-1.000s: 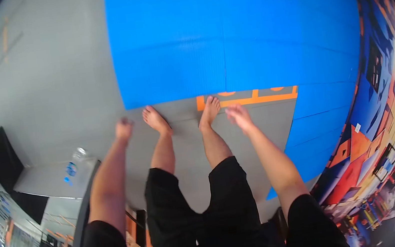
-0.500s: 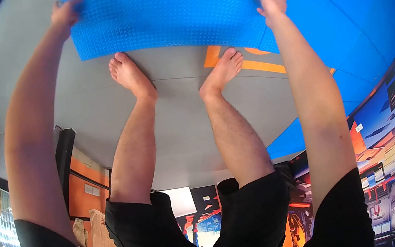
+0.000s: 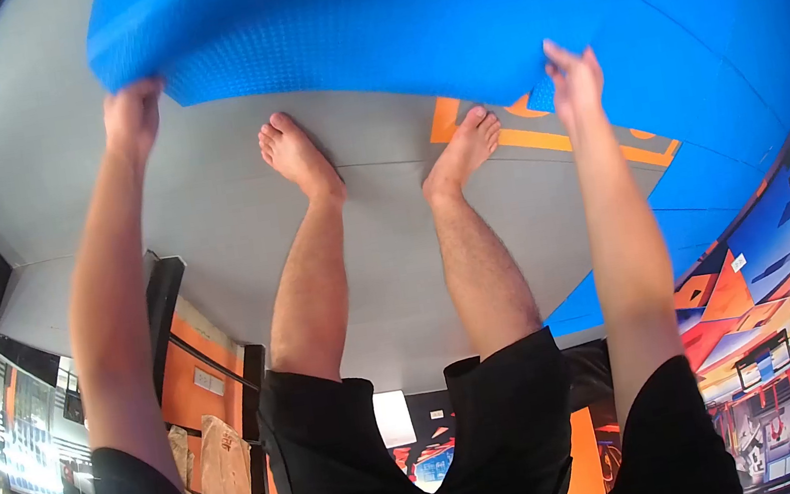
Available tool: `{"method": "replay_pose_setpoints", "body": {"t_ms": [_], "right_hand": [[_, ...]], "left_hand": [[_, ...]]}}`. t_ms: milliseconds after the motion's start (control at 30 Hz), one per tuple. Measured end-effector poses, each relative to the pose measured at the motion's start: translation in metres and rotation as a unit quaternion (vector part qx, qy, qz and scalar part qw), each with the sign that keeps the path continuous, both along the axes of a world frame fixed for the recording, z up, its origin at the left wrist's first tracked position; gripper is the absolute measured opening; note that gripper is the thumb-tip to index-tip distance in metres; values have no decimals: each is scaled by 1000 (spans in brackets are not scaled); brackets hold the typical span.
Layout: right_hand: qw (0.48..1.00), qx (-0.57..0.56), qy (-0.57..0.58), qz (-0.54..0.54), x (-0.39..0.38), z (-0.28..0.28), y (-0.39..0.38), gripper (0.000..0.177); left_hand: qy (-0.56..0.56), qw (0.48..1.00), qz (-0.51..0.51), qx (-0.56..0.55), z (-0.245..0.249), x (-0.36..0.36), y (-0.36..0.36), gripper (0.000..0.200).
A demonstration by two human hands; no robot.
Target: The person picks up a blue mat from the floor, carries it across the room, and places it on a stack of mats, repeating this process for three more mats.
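Looking down in the head view: gripping the mat [image 3: 364, 29] near its left end with the left hand [image 3: 135, 120], in the upper left of the frame, with fingers curled closed at the edge. Reaching the mat's right end with the right hand [image 3: 577, 85], in the upper right, with fingers partly bent; cannot tell, through the blur, whether pinching the edge or only touching it. Spacing both hands wide apart, presumably to share the load and spare either side from drooping. Showing, across the top of the frame, a bowed sheet with dimpled texture, seemingly too soft to lie straight between two holds. Planting both feet [image 3: 300, 162] apart on the grey floor [image 3: 395, 247], around the upper centre, likely for balance while bending forward.
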State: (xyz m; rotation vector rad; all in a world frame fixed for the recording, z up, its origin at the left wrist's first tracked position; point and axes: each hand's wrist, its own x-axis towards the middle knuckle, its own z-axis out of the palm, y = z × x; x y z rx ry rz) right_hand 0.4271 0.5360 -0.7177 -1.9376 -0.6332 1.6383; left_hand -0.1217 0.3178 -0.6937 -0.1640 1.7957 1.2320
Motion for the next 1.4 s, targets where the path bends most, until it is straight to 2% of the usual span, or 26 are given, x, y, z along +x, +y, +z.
{"method": "replay_pose_setpoints", "body": {"t_ms": [67, 167, 200, 233, 300, 333, 400, 467, 500, 533, 600, 700, 733, 800, 867, 933, 967, 1000, 1067, 1100, 1200, 1233, 1300, 1333, 1367, 1400], "right_hand": [[996, 74, 1, 44, 6, 53, -43, 51], [995, 41, -41, 81, 29, 114, -107, 56], [989, 33, -55, 133, 61, 112, -127, 54], [980, 24, -71, 184, 96, 104, -138, 51], [980, 41, -72, 181, 108, 99, -117, 51], [980, 56, -72, 178, 107, 93, -109, 52], [987, 135, -39, 78, -17, 143, -52, 49], [961, 105, -150, 206, -4, 115, -9, 56], [939, 161, -148, 266, -7, 100, 9, 58], [910, 215, -143, 325, -14, 85, 25, 59], [965, 73, -116, 224, -29, 56, 55, 60], [955, 49, -175, 233, -51, 0, 79, 54], [955, 42, -177, 236, -59, -11, 77, 54], [959, -46, -110, 258, -74, -24, 72, 51], [946, -81, -177, 259, -80, -41, 66, 56], [929, -117, -241, 256, -70, -55, 62, 60], [961, -154, -160, 165, -57, -58, 61, 61], [977, -186, -77, 70, -50, -61, 60, 61], [978, -160, -110, 75, -45, -36, 47, 61], [978, -131, -143, 81, -43, -17, 40, 61], [989, -89, -12, 117, -2, 22, 5, 64], [989, -63, 33, 128, 11, 36, -14, 66], [991, -8, -51, 126, 18, 75, -56, 67], [991, -2, -49, 125, 24, 89, -63, 67], [996, -20, -35, 83, 31, 102, -71, 66], [998, -39, -21, 40, 38, 113, -77, 64]], "left_hand": [[18, 998, -53, -11, 41, 17, -33, 31], [-1, 989, -146, 23, 108, 43, -71, 44], [17, 978, -208, -27, 106, 24, -104, 56], [17, 978, -208, -25, 112, 24, -102, 56], [98, 974, -202, 34, 128, 21, -87, 67], [200, 923, -328, -4, 144, 21, -53, 87], [186, 927, -327, 3, 131, -1, -30, 86], [157, 933, -323, 20, 100, -21, -6, 84], [141, 936, -320, 28, 84, -28, 7, 84], [148, 941, -304, -30, 69, -29, 20, 77], [167, 934, -285, -135, 30, -36, 44, 67], [207, 915, -283, -199, -10, -21, 80, 59], [213, 912, -266, -228, -29, 3, 74, 60], [219, 918, -167, -286, -66, 129, 16, 63], [222, 919, -61, -319, -73, 263, -48, 69], [228, 916, -59, -323, -78, 273, -51, 68], [237, 914, -55, -324, -78, 274, -53, 67], [247, 912, -50, -323, -78, 274, -53, 66], [267, 909, -38, -318, -74, 268, -50, 65], [237, 924, -45, -297, -73, 227, -52, 55], [33, 981, -149, -122, -42, 1, -67, 38], [39, 983, -168, -64, -22, -32, -74, 41], [96, 994, -49, 14, 38, 15, -72, 39], [90, 993, -68, -17, 47, 14, -92, 41], [53, 994, 65, 70, 69, 29, -86, 45], [44, 996, -4, 78, 84, 29, -96, 44]]}}
